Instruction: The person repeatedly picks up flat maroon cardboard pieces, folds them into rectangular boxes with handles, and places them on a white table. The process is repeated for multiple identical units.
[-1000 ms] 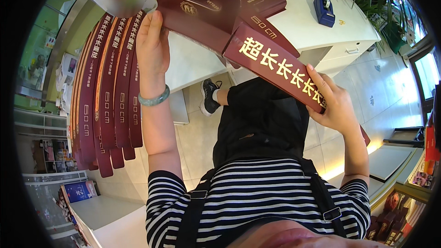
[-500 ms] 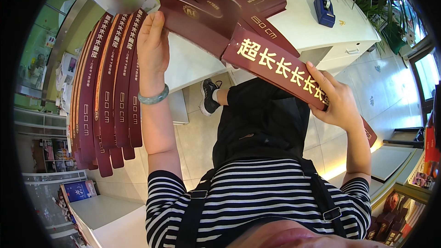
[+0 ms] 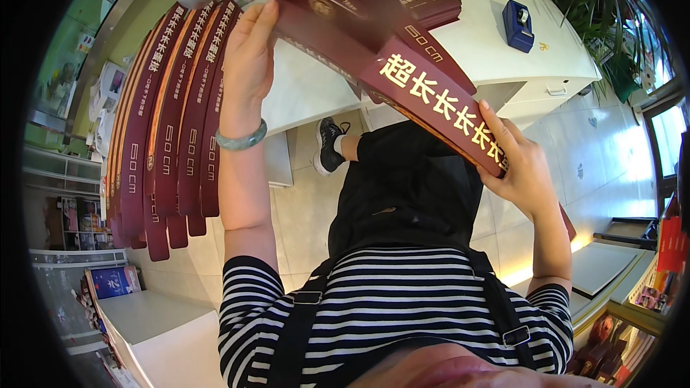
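Note:
A long maroon cardboard box (image 3: 438,104) with gold lettering slants across the space in front of me. Its wide end panel (image 3: 330,14), with an oval handle cut-out, is bent up at the upper left. My left hand (image 3: 248,54), a green bangle on its wrist, grips the edge of that panel, thumb up. Around the long narrow body, my right hand (image 3: 519,165) is closed near the lower right end. Part of the box passes behind the right forearm and shows again beyond it. Another maroon piece (image 3: 438,54) lies behind the box on the white table (image 3: 316,93).
Several long maroon boxes (image 3: 165,136) stand in rows at my left. On the table are a pile of flat maroon cartons (image 3: 424,0) and a blue tape dispenser (image 3: 517,25). A plant (image 3: 604,36) is at the far right, a white cabinet (image 3: 158,323) at the near left.
My left hand has moved right and slightly up, pushing the end panel toward the body. The right hand still grips the body, which has turned a little. The view has shifted slightly.

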Motion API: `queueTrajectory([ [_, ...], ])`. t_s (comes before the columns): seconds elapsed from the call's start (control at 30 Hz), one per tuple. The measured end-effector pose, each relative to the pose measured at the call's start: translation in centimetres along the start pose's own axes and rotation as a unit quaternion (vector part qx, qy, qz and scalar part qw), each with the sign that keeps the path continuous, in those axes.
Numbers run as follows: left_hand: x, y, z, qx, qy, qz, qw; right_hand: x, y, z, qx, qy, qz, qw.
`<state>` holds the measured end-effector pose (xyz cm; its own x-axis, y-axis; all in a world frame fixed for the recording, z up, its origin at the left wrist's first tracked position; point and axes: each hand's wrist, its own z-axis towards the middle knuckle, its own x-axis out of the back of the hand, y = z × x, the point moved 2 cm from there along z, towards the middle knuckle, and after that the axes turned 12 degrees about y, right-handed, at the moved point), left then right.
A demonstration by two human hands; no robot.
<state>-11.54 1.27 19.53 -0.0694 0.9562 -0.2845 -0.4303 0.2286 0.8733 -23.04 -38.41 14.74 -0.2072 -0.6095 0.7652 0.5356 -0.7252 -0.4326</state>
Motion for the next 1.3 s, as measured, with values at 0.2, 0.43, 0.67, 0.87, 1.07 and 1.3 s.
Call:
queueTrajectory([
  [0.2,-1.5,-0.1,-0.8,-0.038,0.044,0.018,0.998,-1.2,-0.1,-0.2,0.024,0.050,0.025,0.998],
  [0.43,-5.1,-2.6,-4.1,0.004,0.125,-0.086,0.988,-3.3,-3.2,0.6,0.018,0.030,0.009,0.999],
  [0.67,-10.5,-8.7,-13.4,0.170,0.116,-0.172,0.963,-6.8,-4.7,1.4,0.058,0.079,-0.025,0.995],
  [0.87,1.3,-4.7,-9.0,0.139,0.260,-0.181,0.938,-6.0,-3.3,-6.4,0.041,-0.060,0.038,0.997],
  [1.07,-1.8,-7.9,-8.3,0.175,0.232,-0.131,0.948,-6.0,-5.0,-3.6,0.064,-0.038,0.014,0.997],
  [1.3,-5.0,-7.8,-5.1,0.118,0.042,-0.027,0.992,-2.7,-2.5,8.1,0.005,0.078,0.025,0.997],
])
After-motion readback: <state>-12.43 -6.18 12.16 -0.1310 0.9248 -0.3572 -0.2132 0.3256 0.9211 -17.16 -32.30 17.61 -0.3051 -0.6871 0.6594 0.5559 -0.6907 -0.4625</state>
